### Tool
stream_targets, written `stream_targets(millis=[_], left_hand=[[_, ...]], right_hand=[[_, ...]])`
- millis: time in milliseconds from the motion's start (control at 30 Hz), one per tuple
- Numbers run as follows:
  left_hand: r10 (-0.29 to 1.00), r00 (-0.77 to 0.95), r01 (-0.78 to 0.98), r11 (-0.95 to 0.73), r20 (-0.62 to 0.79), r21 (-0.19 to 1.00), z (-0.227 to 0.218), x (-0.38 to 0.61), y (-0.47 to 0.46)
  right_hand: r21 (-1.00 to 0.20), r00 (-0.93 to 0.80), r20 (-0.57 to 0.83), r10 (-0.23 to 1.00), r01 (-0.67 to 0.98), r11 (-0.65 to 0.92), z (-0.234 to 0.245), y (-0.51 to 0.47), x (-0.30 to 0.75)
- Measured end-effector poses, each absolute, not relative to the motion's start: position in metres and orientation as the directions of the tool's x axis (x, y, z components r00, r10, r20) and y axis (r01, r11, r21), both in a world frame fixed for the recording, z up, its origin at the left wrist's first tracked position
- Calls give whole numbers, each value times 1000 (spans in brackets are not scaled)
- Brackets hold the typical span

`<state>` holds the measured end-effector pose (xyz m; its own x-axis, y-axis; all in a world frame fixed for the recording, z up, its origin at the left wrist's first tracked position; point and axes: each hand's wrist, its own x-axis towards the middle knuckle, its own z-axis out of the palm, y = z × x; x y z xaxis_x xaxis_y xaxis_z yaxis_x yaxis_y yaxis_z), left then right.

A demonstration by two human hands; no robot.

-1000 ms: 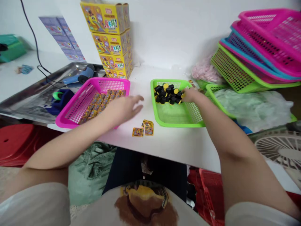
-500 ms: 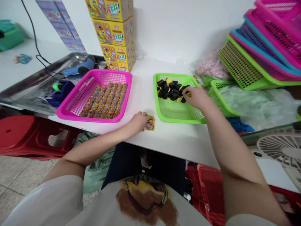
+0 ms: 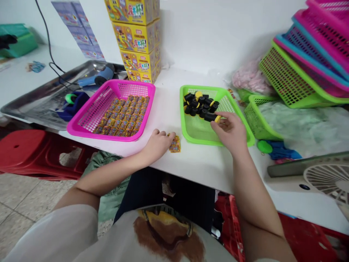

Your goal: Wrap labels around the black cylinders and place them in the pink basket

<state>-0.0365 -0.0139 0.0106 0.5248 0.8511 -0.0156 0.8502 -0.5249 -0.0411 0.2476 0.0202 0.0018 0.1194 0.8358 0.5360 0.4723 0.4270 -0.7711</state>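
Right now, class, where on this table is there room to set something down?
Bare: the strip between the pink basket and green basket, behind the cards; the table in front of the green basket. Crowded: right of it, with stacked baskets and a fan.

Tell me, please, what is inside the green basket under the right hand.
Black pieces with yellow ends lie heaped in the green basket; the right hand holds another piece by its yellow end. The lower pieces are covered and cannot be counted.

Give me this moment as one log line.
Left hand: at printed cards | Right hand: holding black-and-yellow cylinder over green basket | Pink basket: labelled pieces in rows
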Motion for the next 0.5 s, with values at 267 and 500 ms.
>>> stream_targets(millis=[267, 500], left_hand=[[765, 548, 757, -626, 338, 188, 7, -53, -4], [739, 358, 418, -674, 571, 610, 47, -46, 16]], right_hand=[[-718, 91, 598, 796, 503, 482, 0, 16, 241], [-625, 38, 681, 731, 550, 553, 5, 8, 234]])
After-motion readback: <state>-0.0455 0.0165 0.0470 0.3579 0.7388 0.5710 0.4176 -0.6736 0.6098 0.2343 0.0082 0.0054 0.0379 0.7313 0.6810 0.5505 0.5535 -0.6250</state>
